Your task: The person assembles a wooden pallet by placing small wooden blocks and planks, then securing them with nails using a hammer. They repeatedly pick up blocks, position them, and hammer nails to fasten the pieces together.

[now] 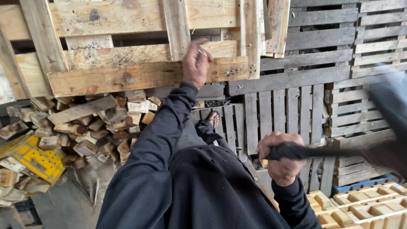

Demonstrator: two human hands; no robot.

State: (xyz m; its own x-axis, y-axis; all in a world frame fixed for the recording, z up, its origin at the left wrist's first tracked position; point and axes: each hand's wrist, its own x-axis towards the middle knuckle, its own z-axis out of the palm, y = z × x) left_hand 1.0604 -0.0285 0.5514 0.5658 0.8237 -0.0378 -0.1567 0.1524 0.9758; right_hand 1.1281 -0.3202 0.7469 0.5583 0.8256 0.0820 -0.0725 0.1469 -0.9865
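Note:
My left hand (196,63) reaches up and rests on a light wooden pallet (140,76) that stands tilted on its edge in front of me, fingers curled at a board's edge. My right hand (282,157) is closed around the dark handle of a tool (322,152), which stretches to the right; its blurred dark head (388,123) fills the right edge. Both arms wear dark blue sleeves. My foot in a sandal (213,120) rests on a grey pallet below.
Grey weathered pallets (305,63) lie stacked under and to the right. A heap of cut wood blocks (89,127) sits at the left with a yellow plastic crate piece (36,159). Pale new pallets (364,208) are at the bottom right.

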